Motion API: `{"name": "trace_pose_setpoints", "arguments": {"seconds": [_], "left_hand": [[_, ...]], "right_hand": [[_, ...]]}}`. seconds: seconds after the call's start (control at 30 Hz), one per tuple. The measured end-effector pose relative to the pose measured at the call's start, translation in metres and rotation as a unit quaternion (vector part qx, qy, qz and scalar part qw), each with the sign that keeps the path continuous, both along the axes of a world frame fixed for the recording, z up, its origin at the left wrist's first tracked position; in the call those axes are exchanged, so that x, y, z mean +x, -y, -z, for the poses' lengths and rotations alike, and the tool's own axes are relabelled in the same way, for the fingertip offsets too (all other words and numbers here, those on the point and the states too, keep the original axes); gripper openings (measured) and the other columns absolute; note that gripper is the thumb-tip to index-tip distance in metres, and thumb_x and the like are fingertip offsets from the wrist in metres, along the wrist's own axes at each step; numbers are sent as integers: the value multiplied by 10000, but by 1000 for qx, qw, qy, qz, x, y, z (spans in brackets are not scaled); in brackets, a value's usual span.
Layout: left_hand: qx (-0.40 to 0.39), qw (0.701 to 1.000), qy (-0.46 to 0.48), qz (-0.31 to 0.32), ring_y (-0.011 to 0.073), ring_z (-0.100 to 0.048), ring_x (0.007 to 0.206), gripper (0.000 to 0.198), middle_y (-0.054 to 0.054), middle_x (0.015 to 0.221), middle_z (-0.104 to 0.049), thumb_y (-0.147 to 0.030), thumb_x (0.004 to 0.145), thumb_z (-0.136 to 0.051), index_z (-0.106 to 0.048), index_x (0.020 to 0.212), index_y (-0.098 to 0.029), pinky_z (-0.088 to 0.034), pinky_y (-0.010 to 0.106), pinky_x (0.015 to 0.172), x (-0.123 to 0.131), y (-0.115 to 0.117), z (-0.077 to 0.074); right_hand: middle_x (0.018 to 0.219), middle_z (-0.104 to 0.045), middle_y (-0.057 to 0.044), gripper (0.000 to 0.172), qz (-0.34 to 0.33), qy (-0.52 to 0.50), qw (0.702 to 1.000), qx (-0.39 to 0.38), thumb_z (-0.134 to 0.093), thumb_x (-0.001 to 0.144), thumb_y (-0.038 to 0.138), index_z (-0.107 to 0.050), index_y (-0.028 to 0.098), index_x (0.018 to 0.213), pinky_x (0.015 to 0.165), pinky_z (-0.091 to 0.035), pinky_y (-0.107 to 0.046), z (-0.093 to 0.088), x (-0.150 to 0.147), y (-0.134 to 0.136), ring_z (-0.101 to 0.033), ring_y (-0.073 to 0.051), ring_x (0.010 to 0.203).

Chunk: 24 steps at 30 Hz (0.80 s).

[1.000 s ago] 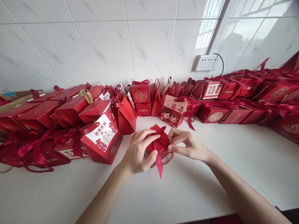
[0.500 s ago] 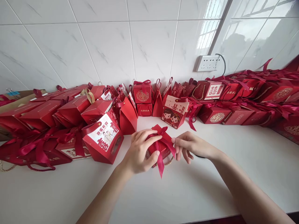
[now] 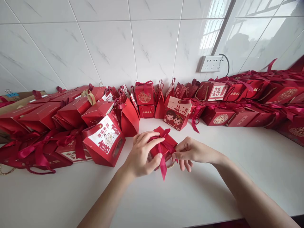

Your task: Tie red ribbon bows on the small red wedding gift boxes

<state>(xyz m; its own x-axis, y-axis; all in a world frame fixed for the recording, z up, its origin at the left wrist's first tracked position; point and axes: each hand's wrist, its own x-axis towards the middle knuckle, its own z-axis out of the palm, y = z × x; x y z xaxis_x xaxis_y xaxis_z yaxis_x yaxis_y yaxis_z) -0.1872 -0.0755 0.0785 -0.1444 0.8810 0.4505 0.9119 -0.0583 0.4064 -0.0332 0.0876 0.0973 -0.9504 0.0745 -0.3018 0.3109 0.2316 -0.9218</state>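
A white tiled wall (image 3: pixel 106 47) rises behind a white counter (image 3: pixel 213 190), and a long bank of red gift boxes (image 3: pixel 71 110) runs along the counter's back edge from far left to far right, many of them tied with dark red ribbon; among them a box with a white printed panel (image 3: pixel 104 142) leans just left of the hands, and a box with a cartoon couple (image 3: pixel 176 115) stands behind them; a wall socket (image 3: pixel 210 63) sits above the right-hand row

The left hand (image 3: pixel 140 156) is closed on the small red box (image 3: pixel 167 139), thumb against its near face and fingers laid over its top; the right hand (image 3: pixel 193 152) has thumb and forefinger pinched together on the ribbon (image 3: pixel 162 164) at the box's right edge, its other fingers hanging loose; the box rests on the counter between the two hands, in front of the bank and apart from it

It looks like thin folded card, so probably light and easy to dent; the side walls and corners seem the safest hold; the ribbon looks like satin, soft and likely slippery, best pinched close to the knot

The box is plain bright red with an angled top; the darker ribbon crosses it, one tail hanging down over the front; a bit of cord handle (image 3: pixel 171 165) shows beneath
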Motion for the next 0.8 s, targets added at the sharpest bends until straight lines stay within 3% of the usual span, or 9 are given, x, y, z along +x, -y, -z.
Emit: {"name": "trace_pose_setpoints", "arguments": {"seconds": [0.5, 0.67, 0.8], "left_hand": [[-11, 1000, 15, -8, 281, -465, 1190, 412, 61, 1249, -575, -370, 822, -431, -614, 1168, -239, -278, 458, 1026, 2, 0, -3], [-10, 1000, 22, -9, 272, -451, 1211, 418, 71, 1270, -556, -369, 835, -428, -601, 1182, -212, -268, 450, 1036, 1, 0, -1], [-4, 1000, 19, -6, 271, -446, 1216, 417, 65, 1278, -552, -375, 836, -434, -591, 1192, -224, -270, 453, 1038, 1, 0, 0]], "right_hand": [[541, -676, -28, 338, -65, 21, 998, -16, -593, 841, 422, -722, 117, 773, 389, -419, -176, 0, 6, -8, -562, -86, 379], [666, -707, -54, 481, -142, 76, 987, -8, -641, 768, 555, -709, 124, 970, 403, -399, -143, -1, 8, -7, -563, -60, 393], [746, -705, -55, 594, -184, 82, 979, -41, -558, 791, 631, -621, 154, 1141, 405, -407, -128, 4, 1, 10, -577, -56, 423]]}}
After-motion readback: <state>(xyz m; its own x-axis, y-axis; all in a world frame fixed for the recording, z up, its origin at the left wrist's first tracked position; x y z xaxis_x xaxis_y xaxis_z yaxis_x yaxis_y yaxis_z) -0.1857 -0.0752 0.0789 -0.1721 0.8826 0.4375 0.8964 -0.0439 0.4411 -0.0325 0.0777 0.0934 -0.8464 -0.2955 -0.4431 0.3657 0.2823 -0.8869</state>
